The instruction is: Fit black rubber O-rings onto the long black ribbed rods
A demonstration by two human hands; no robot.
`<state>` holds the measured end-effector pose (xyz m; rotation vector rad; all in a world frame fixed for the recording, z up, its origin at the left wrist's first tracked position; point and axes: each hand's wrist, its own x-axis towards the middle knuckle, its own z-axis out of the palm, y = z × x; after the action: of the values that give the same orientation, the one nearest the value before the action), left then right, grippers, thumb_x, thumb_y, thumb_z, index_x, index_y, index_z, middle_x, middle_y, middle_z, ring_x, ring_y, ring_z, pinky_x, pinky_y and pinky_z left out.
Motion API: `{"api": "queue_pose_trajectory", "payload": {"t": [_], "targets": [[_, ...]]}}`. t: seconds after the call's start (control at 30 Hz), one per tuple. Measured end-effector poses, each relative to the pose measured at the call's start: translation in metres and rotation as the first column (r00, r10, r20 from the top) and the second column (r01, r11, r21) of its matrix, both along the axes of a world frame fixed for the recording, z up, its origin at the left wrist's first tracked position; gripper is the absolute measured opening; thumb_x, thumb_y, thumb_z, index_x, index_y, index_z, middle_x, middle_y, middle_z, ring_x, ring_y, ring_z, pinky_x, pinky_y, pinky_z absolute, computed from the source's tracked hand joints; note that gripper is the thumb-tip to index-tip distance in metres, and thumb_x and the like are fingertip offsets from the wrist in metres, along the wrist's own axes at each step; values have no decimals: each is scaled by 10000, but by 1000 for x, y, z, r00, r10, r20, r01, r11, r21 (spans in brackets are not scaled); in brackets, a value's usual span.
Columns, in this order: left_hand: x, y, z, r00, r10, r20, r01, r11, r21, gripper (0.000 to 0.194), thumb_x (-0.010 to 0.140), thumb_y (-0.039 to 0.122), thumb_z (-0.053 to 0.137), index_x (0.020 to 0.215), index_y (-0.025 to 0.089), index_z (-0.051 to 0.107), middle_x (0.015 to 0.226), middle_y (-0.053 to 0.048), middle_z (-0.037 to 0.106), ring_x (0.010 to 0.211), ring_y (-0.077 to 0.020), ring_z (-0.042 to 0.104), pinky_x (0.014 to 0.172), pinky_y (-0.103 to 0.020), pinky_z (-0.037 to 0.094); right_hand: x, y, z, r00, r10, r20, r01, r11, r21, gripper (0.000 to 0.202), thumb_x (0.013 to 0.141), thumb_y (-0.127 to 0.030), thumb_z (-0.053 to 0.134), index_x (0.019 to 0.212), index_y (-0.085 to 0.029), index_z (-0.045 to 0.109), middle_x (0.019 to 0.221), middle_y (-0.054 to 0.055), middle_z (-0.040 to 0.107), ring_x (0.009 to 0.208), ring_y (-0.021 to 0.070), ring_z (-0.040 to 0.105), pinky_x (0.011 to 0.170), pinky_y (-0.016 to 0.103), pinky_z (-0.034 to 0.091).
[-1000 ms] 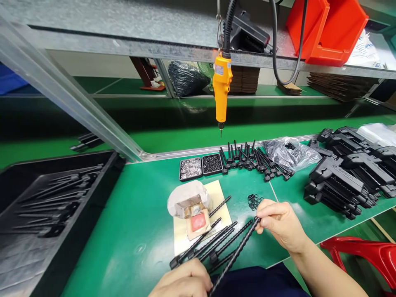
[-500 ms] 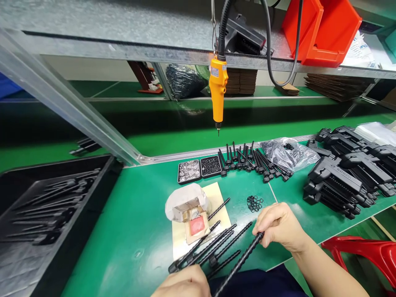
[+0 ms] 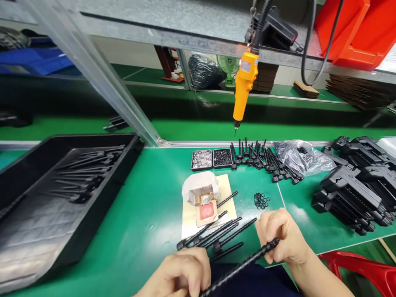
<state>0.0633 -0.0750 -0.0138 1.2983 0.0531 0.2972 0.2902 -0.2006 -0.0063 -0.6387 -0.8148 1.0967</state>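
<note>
Both hands grip one long black ribbed rod over the near edge of the green bench: the right hand is closed around its upper end and the left hand around its lower part. Since half a second ago, the rod lies flatter and nearer the person. The right hand has drawn back from the small black rings, while the loose rods beside the paper sheet seem unmoved.

**Factory assembly line station**

A green-matted bench runs under a metal shelf, with an orange electric screwdriver hanging on a cable above it. Far on the bench sit small trays of screws and rows of black rods; stacked black plastic housings lie right, a black tray left, red bins overhead.
</note>
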Motion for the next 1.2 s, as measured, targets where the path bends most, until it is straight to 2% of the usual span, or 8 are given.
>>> {"api": "queue_pose_trajectory", "payload": {"t": [0.13,0.27,0.37,0.73,0.83,0.93,1.07,1.2], "targets": [[0,-2,2,1000,26,-4,-26,999,-36,252,954,361,625,764,201,586,761,32,473,583,-60,542,566,-150,521,9,-6,10,992,-23,126,25,1000,-16,328,594,-300,968,886,-296,818,628,-17,592,466,65,521,435,154,432],[7,-6,4,1000,7,11,-5,989,-148,269,920,409,668,787,179,626,797,17,495,611,-82,629,579,-161,518,7,-5,13,975,-57,214,67,997,-39,223,711,-324,909,909,-276,817,656,6,628,506,79,538,461,176,419],[14,-7,6,1000,-8,20,12,982,-190,301,888,444,697,796,163,643,803,-5,525,623,-108,638,574,-193,527,-5,0,9,970,-17,243,34,997,-66,285,628,-311,954,878,-303,816,656,-2,658,515,77,545,467,171,407],[32,-13,13,998,54,26,-50,989,-137,440,829,583,703,770,152,638,746,-1,540,571,-89,534,545,-201,483,-31,14,19,921,-16,389,40,998,-56,288,613,-329,955,866,-326,818,678,-1,698,532,98,597,518,188,490],[35,-14,12,993,114,14,-111,985,-131,431,837,582,698,821,153,660,776,-22,583,621,-111,571,583,-220,508,-34,16,24,895,-51,444,88,994,-63,221,707,-357,905,907,-335,814,709,-2,714,559,103,628,541,182,518],[34,-14,9,966,259,6,-258,962,-94,447,822,590,713,847,144,695,805,-47,646,656,-129,611,603,-232,536,-32,14,28,806,-132,578,152,988,14,161,784,-313,855,938,-310,807,766,5,725,624,112,663,591,181,548],[31,-14,8,892,453,-17,-452,891,38,310,919,455,663,961,166,768,862,-80,751,714,-170,696,633,-264,603,-35,11,28,548,-370,750,315,922,226,168,856,-216,787,1012,-274,769,802,10,709,658,111,679,620,176,569],[30,-17,10,804,573,160,-594,757,273,267,868,367,747,1068,193,780,995,-100,798,770,-207,764,698,-298,661,-40,10,22,329,-523,786,310,846,433,222,927,-124,673,1125,-214,714,836,65,712,722,158,706,628,231,587]]}}
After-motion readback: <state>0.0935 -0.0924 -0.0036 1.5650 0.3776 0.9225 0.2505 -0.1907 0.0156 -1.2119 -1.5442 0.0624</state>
